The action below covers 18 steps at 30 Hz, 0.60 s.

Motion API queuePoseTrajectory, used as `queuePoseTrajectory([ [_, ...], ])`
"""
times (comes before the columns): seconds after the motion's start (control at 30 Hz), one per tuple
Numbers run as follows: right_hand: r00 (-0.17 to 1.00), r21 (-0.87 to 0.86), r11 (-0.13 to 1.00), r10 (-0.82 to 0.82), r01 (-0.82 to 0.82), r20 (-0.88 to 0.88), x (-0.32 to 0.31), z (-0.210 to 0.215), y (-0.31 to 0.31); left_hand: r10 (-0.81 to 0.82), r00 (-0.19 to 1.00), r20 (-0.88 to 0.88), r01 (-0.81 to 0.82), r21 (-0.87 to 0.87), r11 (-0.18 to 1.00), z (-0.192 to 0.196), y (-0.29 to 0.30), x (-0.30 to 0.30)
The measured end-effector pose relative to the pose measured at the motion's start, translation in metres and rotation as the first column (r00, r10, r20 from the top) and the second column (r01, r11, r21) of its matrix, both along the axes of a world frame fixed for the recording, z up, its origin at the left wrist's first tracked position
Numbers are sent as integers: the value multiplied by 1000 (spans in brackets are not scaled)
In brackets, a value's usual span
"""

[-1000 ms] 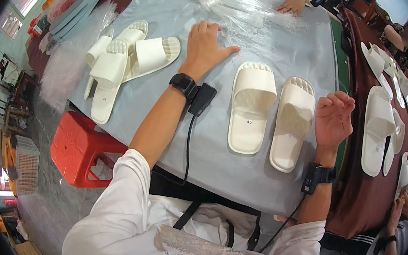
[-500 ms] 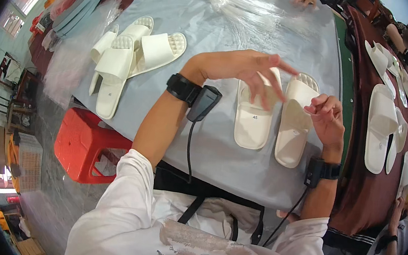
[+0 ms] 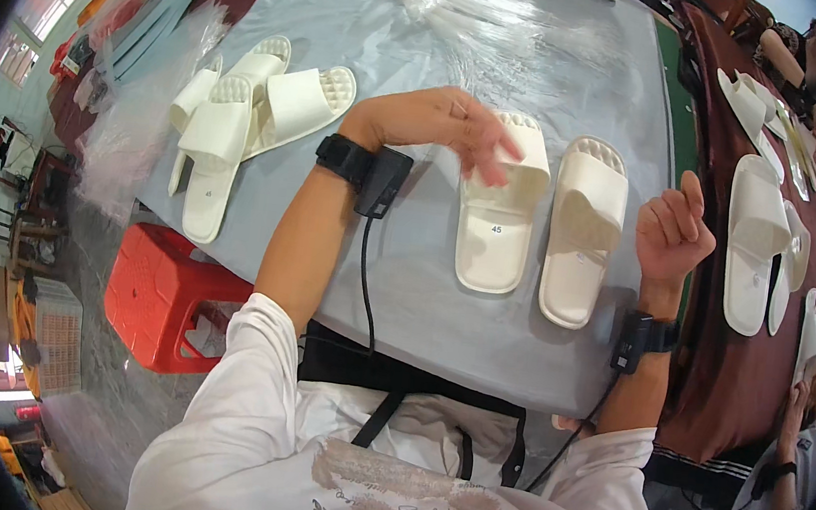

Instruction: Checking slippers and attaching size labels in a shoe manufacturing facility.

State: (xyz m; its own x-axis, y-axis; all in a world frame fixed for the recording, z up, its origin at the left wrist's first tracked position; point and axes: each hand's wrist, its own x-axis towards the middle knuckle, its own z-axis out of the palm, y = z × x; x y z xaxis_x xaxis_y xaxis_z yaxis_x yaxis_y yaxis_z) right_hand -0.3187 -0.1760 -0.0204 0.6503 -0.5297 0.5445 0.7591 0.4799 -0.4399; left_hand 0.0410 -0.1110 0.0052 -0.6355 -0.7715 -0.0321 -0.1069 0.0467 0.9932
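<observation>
A pair of cream slippers lies side by side on the grey-covered table, toes away from me: a left slipper (image 3: pixel 491 249) with a small size label, and a right slipper (image 3: pixel 575 274). My left hand (image 3: pixel 443 126) hovers over the left slipper's strap, its blurred fingers loosely apart and holding nothing; whether they touch the strap I cannot tell. Just right of the other slipper, my right hand (image 3: pixel 674 230) is raised with curled fingers and nothing visible in it. Both wrists wear black straps with small cabled boxes.
More cream slippers (image 3: pixel 215 137) overlap in a pile at the left. Clear plastic bags (image 3: pixel 457 4) lie at the table's far side. A red stool (image 3: pixel 157 297) stands by the left edge. On a brown-covered table at right are other slippers (image 3: pixel 756 244), with people beside it.
My hands have moved apart: the left has drawn back leftward over the left slipper, the right has shifted outward from the right slipper. Another person's hand at the far edge has left the view.
</observation>
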Motion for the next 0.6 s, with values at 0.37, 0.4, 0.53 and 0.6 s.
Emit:
queuePoseTrajectory([
  [0.37, 975, 453, 884, -187, 115, 117, -3, -5, -3, 46, 935, -352, -93, -120, 988, -26, -10, 18],
  [0.4, 974, 445, 881, -214, 158, 78, -2, -5, -3, 67, 890, -452, -135, -120, 984, -29, -12, 18],
  [0.53, 963, 334, 903, -255, 271, -91, 3, -8, 1, 122, 677, -726, -181, -4, 984, -36, -16, 13],
  [0.6, 940, 299, 897, -272, 325, -205, 2, -8, 3, 337, 599, -726, -361, 132, 923, -35, -13, 5],
])
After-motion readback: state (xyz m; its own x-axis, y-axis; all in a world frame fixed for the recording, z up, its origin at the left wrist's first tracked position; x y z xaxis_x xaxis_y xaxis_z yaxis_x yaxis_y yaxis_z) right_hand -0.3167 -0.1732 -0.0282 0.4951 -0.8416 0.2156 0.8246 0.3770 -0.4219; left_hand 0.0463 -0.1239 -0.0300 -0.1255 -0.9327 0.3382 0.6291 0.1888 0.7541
